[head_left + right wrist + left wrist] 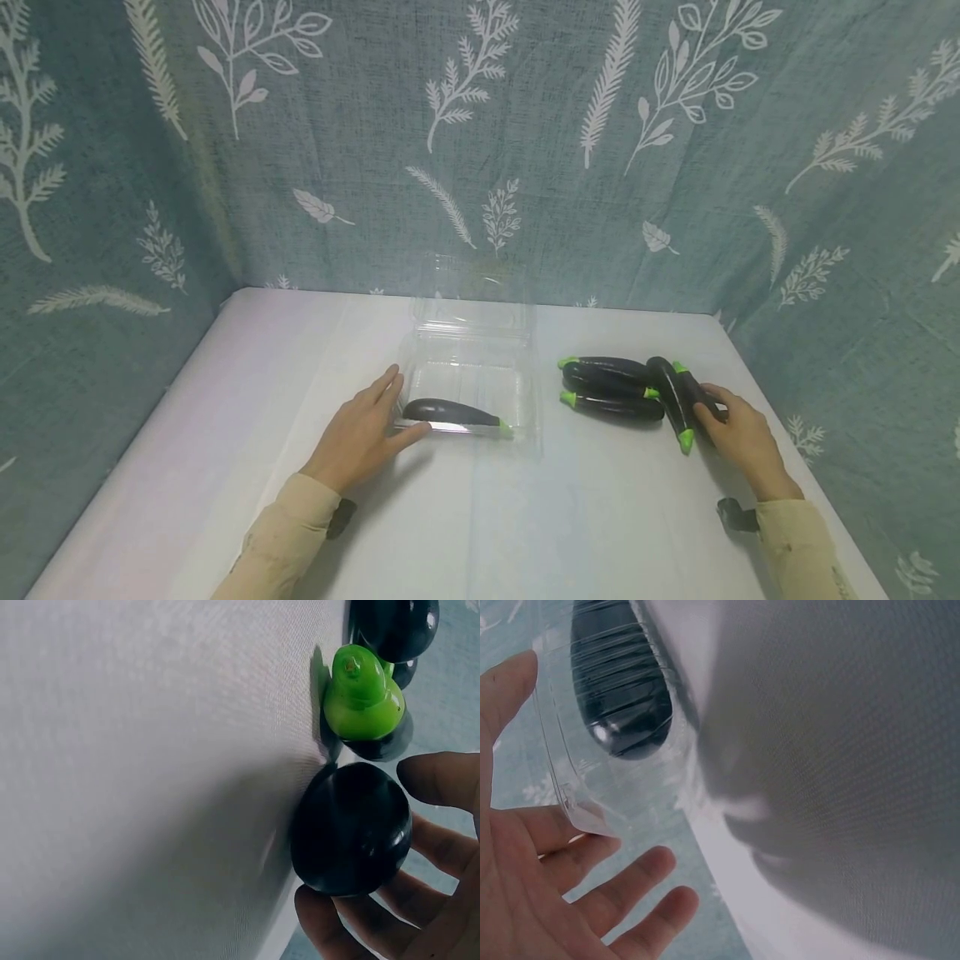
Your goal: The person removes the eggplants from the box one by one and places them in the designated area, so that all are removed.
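In the head view my left hand (360,433) rests at the near left corner of a clear plastic clamshell box (465,379), its lid raised at the back. Its fingers are spread and loosely bent, with the thumb along the rim in the left wrist view. One dark eggplant (450,412) with a green stem end lies along the box's front side. At the right, my right hand (738,433) grips the outermost eggplant (352,829), fingers and thumb on either side of its rounded end. That eggplant is low against the table.
Beside the gripped eggplant another eggplant (671,400) lies slantwise, stem end (686,442) toward me. Left of it several eggplants (611,407) lie crosswise in a group. The white table (525,533) ends at a patterned blue-green cloth (375,208) at the back and sides.
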`<state>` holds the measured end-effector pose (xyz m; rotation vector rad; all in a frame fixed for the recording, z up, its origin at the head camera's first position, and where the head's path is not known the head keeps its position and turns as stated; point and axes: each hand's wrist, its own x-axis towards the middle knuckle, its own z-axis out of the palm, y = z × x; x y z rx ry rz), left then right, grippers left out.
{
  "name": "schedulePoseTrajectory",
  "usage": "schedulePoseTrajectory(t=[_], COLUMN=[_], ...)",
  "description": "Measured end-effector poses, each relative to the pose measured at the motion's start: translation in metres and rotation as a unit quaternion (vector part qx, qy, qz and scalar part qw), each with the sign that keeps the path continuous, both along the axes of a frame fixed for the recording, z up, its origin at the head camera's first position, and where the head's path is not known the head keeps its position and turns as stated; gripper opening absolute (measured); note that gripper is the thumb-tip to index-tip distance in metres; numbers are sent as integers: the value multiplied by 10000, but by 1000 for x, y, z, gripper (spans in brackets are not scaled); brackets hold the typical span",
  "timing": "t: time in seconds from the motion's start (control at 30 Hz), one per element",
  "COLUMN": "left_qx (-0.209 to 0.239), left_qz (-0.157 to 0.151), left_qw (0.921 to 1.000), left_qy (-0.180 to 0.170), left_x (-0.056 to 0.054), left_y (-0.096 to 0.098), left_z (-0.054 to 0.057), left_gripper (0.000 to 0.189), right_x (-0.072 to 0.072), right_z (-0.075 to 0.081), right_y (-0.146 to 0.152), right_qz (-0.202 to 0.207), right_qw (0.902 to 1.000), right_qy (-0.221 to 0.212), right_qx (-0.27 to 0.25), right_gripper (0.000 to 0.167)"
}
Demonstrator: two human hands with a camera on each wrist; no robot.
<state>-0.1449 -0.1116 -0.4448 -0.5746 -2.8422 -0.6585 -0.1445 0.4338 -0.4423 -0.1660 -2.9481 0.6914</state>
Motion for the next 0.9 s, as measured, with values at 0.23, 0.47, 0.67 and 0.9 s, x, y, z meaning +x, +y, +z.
schedulePoseTrajectory(t=[0.23, 0.47, 0.67, 0.9], left_qx=[28, 23, 21, 65], left_qz=[13, 8, 1, -24], left_qw=[10000, 10000, 10000, 10000], left_qy=[-23, -18, -25, -16], left_x=[0, 0, 0, 0], left_y=[0, 0, 0, -1], left_z=[0, 0, 0, 0], left_gripper=[89, 89, 89, 88], right_x=[-1, -1, -2, -2], right_z=[-1, 1, 5, 13], right_y=[2, 3, 2, -3], right_qz=[-19, 63, 123, 170], right_qw=[10000, 9999, 9996, 9994], right_qy=[15, 86, 233, 280], right_qx=[46, 98, 85, 82], right_gripper=[57, 57, 57, 58])
